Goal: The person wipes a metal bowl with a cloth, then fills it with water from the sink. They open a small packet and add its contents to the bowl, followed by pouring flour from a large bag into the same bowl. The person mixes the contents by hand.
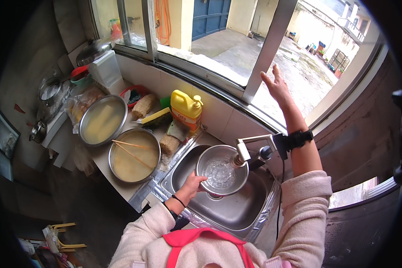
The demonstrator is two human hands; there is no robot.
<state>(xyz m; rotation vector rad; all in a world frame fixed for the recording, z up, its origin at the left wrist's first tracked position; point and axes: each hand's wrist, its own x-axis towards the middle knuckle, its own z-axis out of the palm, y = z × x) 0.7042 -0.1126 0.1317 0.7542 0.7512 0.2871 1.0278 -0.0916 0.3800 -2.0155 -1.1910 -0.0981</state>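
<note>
My left hand grips the near-left side of a round metal bowl, thumb over its rim and the other fingers mostly hidden beneath. The bowl is held over the stainless steel sink, under the metal faucet. Rippling clear water lies inside it, and the spout head overlaps its right side. Raised toward the window frame on the right, my right hand is empty, with thumb and fingers apart. Whether it touches the frame or glass I cannot tell. A dark band circles each wrist.
Left of the sink stands a pan of cloudy liquid with chopsticks across it. Beyond is a metal basin holding pale yellow pieces in liquid. A yellow jug, a sponge and brown scrubbers line the window wall.
</note>
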